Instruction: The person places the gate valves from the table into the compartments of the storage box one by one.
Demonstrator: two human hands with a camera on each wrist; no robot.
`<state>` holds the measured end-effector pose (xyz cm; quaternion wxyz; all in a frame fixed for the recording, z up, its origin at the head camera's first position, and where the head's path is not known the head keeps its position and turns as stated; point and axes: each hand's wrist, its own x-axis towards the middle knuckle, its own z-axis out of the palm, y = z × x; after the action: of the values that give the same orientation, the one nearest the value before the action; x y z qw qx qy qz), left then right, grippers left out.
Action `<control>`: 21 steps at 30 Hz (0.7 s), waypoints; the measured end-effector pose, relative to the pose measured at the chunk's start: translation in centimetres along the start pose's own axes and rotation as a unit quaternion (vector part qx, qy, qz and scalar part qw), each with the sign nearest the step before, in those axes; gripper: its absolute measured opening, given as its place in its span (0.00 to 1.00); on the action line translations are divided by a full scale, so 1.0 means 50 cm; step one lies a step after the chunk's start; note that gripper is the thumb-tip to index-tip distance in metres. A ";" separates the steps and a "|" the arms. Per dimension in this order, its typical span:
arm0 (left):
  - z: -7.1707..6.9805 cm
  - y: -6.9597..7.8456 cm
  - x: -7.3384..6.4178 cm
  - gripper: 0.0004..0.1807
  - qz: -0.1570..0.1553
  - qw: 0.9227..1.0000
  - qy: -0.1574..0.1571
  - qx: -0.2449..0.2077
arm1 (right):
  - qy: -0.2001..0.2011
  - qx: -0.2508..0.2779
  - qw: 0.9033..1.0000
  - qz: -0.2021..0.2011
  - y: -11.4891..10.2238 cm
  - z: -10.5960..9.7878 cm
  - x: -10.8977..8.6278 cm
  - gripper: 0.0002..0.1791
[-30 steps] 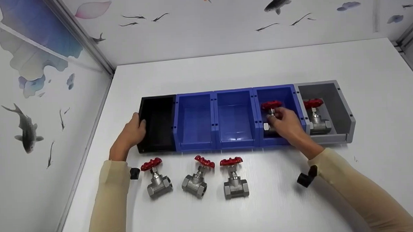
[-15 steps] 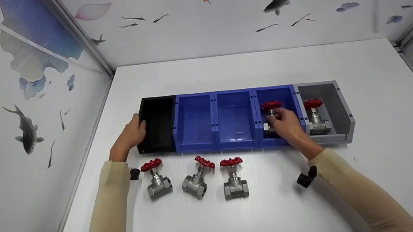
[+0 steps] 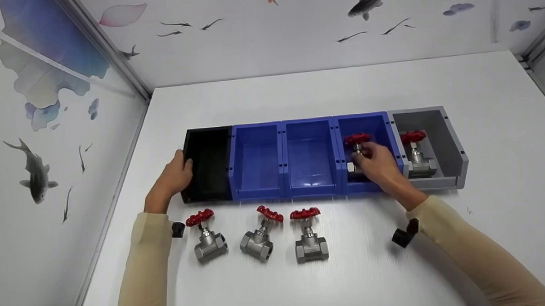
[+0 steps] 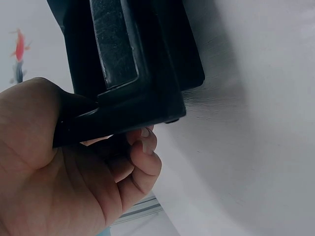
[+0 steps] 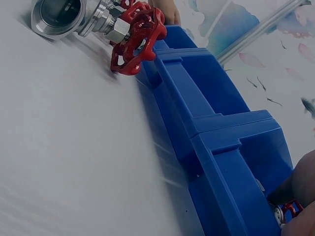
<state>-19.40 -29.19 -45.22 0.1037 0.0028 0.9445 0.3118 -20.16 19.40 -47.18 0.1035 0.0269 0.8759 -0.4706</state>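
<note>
At the left end of a row of joined bins, my left hand (image 3: 173, 173) grips the side wall of the black bin (image 3: 209, 197); in the left wrist view the thumb is over the wall and the fingers curl beneath it. My right hand (image 3: 378, 164) reaches into the rightmost blue bin (image 3: 362, 119) and pinches a gate valve (image 3: 357, 139) with a red handwheel near its stem. The hand covers part of the valve's steel body. Another red-wheeled valve (image 3: 418, 159) stands in the grey bin (image 3: 453, 146) to the right.
Three more valves lie on the white table in front of the bins: a left one (image 3: 207, 239), a middle one (image 3: 259, 237) and a right one (image 3: 310, 237). Two blue bins, left (image 3: 259, 192) and middle (image 3: 311, 190), hold nothing. Panels with painted fish stand behind and at left.
</note>
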 end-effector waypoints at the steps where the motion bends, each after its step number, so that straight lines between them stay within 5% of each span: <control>1: 0.000 0.000 0.000 0.19 0.000 1.000 0.001 0.000 | -0.001 0.001 1.000 0.001 0.000 0.000 0.000 0.26; 13: -0.001 0.001 -0.001 0.19 -0.007 1.000 0.000 -0.004 | 0.004 -0.001 1.000 -0.012 0.000 0.002 -0.001 0.26; 21: 0.000 0.001 0.000 0.18 -0.001 1.000 0.006 0.002 | -0.029 -0.004 1.000 0.012 -0.003 -0.006 -0.006 0.32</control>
<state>-19.41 -29.13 -45.19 0.0986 -0.0003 0.9456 0.3102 -19.92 19.58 -46.86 0.1342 0.0233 0.8741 -0.4662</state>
